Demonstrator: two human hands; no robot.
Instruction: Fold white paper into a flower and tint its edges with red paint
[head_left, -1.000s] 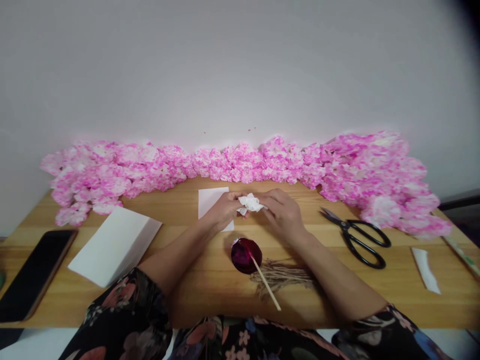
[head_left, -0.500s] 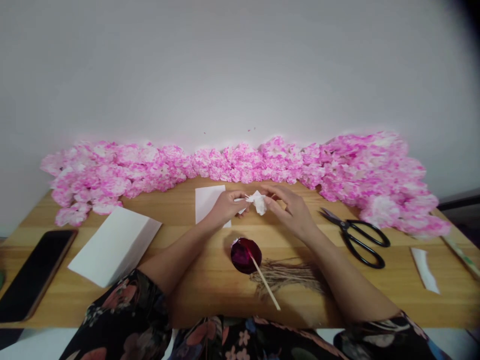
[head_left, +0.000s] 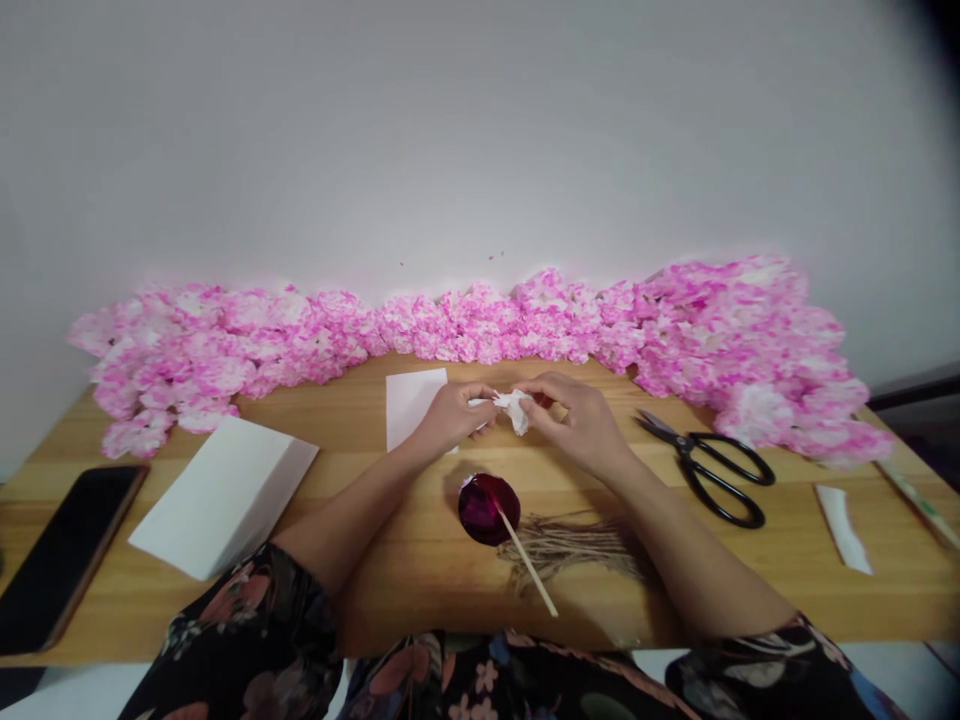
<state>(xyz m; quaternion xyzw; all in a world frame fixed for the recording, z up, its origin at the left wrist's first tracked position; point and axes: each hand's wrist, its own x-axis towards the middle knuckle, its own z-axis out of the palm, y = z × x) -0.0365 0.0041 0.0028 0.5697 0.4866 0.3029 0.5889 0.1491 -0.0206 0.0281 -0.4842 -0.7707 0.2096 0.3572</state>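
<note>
A small white paper flower (head_left: 514,409) is held between my two hands over the middle of the table. My left hand (head_left: 455,411) pinches its gathered left end, where a narrow white strip shows at the fingers. On the other side, my right hand (head_left: 574,415) closes thumb and fingers on the ruffled paper petals. Just nearer to me stands a small round dish of dark magenta liquid (head_left: 487,508), with a wooden stick (head_left: 531,572) leaning out of it. Under my left wrist lies a white paper sheet (head_left: 411,402).
Pink and white paper flowers (head_left: 480,325) line the table's back edge. Black-handled scissors (head_left: 709,465) and a white paper strip (head_left: 844,528) lie at right. Brown twine pieces (head_left: 577,548) lie beside the dish. A stack of white paper (head_left: 217,495) and a phone (head_left: 67,550) are at left.
My right hand has moved slightly left and its fingers have drawn in on the paper petals, which look more bunched. The whole view has shifted a little.
</note>
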